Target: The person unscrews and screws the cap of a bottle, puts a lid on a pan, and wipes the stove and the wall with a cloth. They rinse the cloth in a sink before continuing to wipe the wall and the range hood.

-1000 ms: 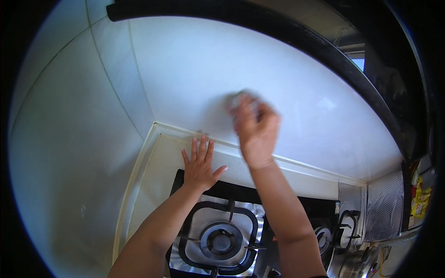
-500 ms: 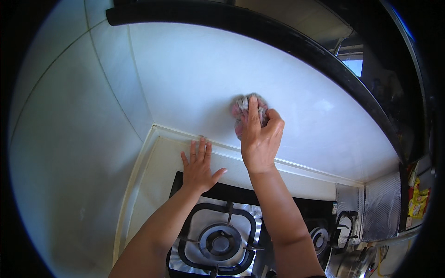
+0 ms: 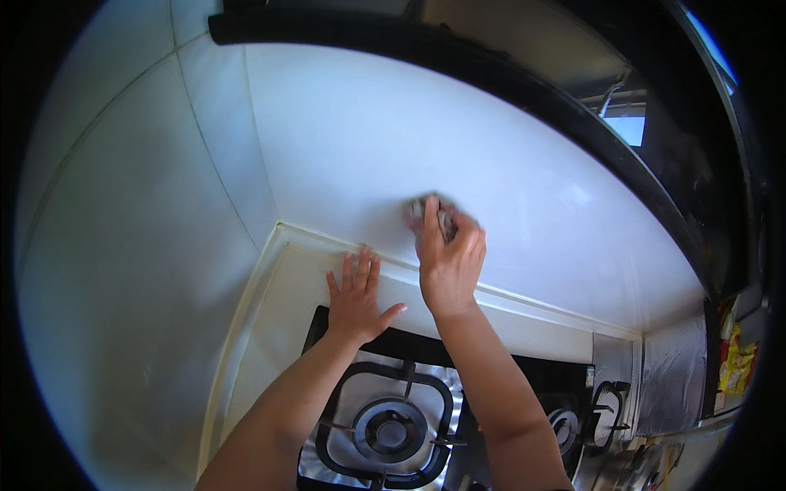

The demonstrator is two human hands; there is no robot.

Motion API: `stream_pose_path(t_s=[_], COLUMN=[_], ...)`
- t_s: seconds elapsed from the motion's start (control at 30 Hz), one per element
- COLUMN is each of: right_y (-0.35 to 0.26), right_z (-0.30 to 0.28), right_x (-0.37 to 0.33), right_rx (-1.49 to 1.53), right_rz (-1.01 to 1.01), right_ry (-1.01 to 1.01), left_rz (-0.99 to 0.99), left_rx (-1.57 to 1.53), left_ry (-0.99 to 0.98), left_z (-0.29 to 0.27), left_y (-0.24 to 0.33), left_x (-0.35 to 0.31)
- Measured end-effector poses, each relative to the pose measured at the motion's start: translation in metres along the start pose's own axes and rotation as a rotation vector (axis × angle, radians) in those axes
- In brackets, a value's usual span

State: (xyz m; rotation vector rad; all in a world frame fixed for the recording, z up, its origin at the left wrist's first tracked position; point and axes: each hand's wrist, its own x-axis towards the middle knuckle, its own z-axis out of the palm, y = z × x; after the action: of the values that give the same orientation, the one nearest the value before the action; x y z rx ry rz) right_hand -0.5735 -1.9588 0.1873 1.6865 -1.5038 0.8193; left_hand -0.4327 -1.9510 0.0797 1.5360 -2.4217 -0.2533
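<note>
My right hand [image 3: 450, 266] presses a crumpled cloth [image 3: 417, 214], grey and pinkish, against the white back wall [image 3: 344, 139]. The fingers bunch round it and hide part of it; hand and cloth are slightly blurred. Flat on the pale countertop [image 3: 282, 286], behind the stove, rests my left hand [image 3: 356, 299], its fingers spread and nothing in it. Below my forearms is a gas stove [image 3: 417, 348] with a black edge and a shiny metal surface round the left burner [image 3: 390, 430].
A black range hood [image 3: 426, 57] overhangs the back wall. On the left rises a tiled side wall [image 3: 123, 245]. Black pan supports [image 3: 449, 401] stand up from the stove. At right are a silvery foil panel [image 3: 671, 380] and a yellow packet [image 3: 738, 364].
My right hand has moved the cloth a little down the wall and slightly left. The left hand keeps its place on the countertop. The whole view has shifted slightly.
</note>
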Motion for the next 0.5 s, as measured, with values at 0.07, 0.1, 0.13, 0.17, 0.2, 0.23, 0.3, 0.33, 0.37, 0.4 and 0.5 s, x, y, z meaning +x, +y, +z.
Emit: stream_pose_path(t_s=[0.07,0.1,0.13,0.17,0.2,0.23,0.3,0.33,0.37,0.4,0.5], right_y=[-0.016,-0.023,-0.024,-0.023,-0.022,-0.018,-0.012,-0.013,-0.017,-0.024,-0.022], right_z=[0.001,0.000,0.001,0.004,0.008,0.011,0.016,0.015,0.013,0.012,0.013], right_x=[0.028,0.038,0.034,0.026,0.019,0.003,-0.010,-0.004,0.007,0.020,0.013], right_rx=[0.022,0.058,0.058,0.058,0.055,0.058,0.071,0.089,0.069,0.052,0.054], right_rz=[0.010,0.056,0.061,0.066,0.071,0.068,0.077,0.050,0.042,0.035,0.055], right_ry=[0.045,0.073,0.070,0.068,0.075,0.046,0.018,0.008,0.017,0.031,0.025], left_rz=[-0.015,-0.015,-0.016,-0.016,-0.012,-0.003,-0.001,-0.002,-0.005,-0.009,-0.012], left_rx=[0.002,0.002,0.012,0.022,0.035,0.024,0.024,0.022,0.025,0.032,0.024], left_ry=[-0.030,-0.038,-0.044,-0.049,-0.047,-0.020,-0.018,-0.023,-0.037,-0.046,-0.058], left_z=[-0.002,-0.005,-0.005,-0.003,-0.004,0.000,0.000,0.002,0.001,-0.003,-0.004], left_y=[-0.002,-0.002,-0.001,0.000,-0.001,-0.001,-0.002,-0.002,-0.002,-0.002,0.001], left_x=[-0.001,0.000,-0.001,-0.002,0.000,0.000,0.001,-0.001,-0.001,0.000,0.000])
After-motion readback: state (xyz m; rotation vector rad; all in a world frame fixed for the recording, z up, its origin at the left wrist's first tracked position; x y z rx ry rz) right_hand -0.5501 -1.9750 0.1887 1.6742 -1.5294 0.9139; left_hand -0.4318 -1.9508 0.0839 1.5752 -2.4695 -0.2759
